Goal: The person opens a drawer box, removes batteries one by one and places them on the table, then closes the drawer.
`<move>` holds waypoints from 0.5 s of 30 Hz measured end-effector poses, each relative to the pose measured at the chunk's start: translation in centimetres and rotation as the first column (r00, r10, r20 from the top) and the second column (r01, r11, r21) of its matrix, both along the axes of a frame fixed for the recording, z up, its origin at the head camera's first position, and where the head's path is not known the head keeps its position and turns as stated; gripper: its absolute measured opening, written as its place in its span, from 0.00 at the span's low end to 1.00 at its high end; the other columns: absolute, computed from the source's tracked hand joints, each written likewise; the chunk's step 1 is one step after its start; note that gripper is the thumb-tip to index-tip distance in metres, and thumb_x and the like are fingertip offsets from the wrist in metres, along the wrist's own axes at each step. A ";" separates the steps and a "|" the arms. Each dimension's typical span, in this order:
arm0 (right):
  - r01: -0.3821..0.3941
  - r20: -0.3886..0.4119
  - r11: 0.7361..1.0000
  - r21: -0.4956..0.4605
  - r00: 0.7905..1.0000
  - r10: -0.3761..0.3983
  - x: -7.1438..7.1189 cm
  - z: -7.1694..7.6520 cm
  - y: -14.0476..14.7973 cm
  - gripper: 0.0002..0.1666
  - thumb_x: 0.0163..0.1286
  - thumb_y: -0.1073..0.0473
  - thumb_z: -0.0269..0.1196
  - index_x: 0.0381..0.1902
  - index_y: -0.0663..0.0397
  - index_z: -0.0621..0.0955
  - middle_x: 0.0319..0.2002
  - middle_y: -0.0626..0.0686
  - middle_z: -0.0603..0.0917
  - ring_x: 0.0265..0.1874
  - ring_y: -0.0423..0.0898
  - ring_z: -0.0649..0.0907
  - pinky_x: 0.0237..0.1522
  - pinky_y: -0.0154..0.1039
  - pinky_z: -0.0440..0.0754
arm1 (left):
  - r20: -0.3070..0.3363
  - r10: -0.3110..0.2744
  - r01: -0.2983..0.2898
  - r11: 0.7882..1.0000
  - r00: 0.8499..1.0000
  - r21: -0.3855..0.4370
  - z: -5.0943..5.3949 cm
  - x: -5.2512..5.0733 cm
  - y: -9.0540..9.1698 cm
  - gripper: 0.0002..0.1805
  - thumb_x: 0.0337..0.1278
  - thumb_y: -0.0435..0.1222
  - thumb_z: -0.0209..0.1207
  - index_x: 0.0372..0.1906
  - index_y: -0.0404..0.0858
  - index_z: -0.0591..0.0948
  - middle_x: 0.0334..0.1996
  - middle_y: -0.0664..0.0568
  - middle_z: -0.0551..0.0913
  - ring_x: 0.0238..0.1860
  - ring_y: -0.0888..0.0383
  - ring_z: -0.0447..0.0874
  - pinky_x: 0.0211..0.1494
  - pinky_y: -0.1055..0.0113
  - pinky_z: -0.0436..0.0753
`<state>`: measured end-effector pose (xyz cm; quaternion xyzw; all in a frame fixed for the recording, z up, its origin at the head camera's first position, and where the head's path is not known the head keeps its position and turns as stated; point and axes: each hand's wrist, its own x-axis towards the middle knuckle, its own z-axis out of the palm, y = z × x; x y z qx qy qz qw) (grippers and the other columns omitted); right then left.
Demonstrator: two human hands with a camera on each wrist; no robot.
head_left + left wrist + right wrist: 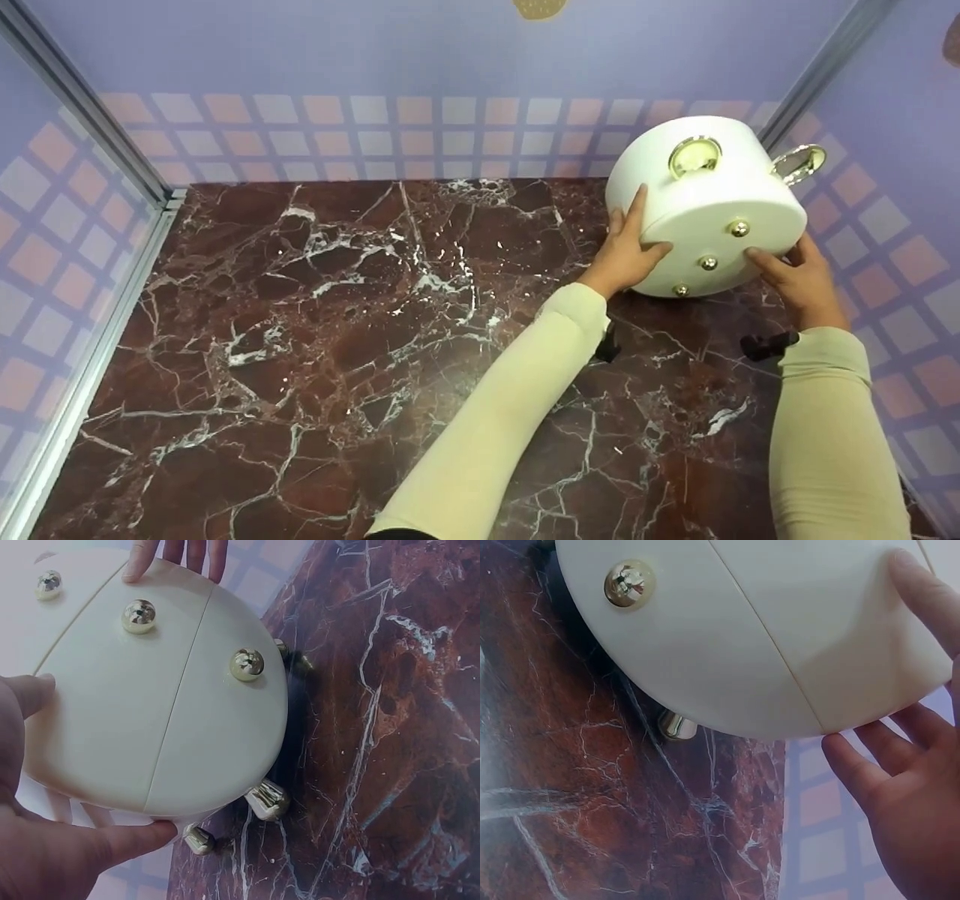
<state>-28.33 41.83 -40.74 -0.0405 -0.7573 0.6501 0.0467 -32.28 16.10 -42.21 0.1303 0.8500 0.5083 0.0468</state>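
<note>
Gripping a glossy cream-white rounded box (694, 214) from both sides

Standing at the far right of a dark red marble table (315, 375) with white veins, the box is held between two bare hands. Its front, divided by two thin seams, carries three round, shiny gold knobs (709, 262) in a line. Two gold metal rings (697, 139) project at its top, and stubby gold feet (268, 800) show beneath; whether every foot bears on the marble, I cannot tell.

The person's left hand (626, 251) grips the left side, thumb against the front near a seam, fingers spread along the curved wall. The right hand (802, 281) grips the opposite side, thumb also on the front, the other fingers bent round the edge and partly hidden.

Long cream fabric sleeves (502, 390) cover both arms, with a small black fixture (766, 345) at each wrist. Lavender walls (420, 60) with bands of pink and pale squares surround the table, and a silver metal strip (88, 375) follows its left edge.
</note>
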 end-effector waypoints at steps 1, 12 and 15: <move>0.003 0.001 1.000 0.014 1.000 -0.003 0.0 0.2 -0.1 0.36 0.62 0.63 0.68 0.66 0.42 0.68 0.45 0.40 0.78 0.39 0.34 0.81 0.38 0.24 0.82 | 0.004 0.001 -0.001 1.000 1.000 -0.004 0.1 0.0 0.0 0.51 0.62 0.53 0.58 0.75 0.68 0.33 0.78 0.37 0.37 0.74 0.40 0.55 0.73 0.56 0.67; 0.034 0.048 0.999 -0.010 0.998 -0.033 -0.4 -0.2 0.8 0.37 0.62 0.60 0.69 0.67 0.40 0.68 0.47 0.39 0.78 0.41 0.34 0.82 0.41 0.26 0.83 | 0.010 -0.024 0.024 0.999 1.000 -0.043 0.6 0.2 -0.1 0.50 0.65 0.53 0.55 0.75 0.67 0.30 0.78 0.36 0.37 0.76 0.41 0.51 0.74 0.57 0.65; 0.020 0.027 0.997 -0.076 0.999 -0.018 -0.3 -0.8 0.8 0.35 0.63 0.61 0.68 0.66 0.41 0.69 0.45 0.40 0.80 0.40 0.37 0.82 0.38 0.28 0.84 | 0.008 -0.027 0.027 0.998 1.000 -0.056 0.5 0.2 -0.3 0.49 0.66 0.52 0.54 0.75 0.67 0.30 0.78 0.37 0.38 0.76 0.42 0.50 0.75 0.57 0.64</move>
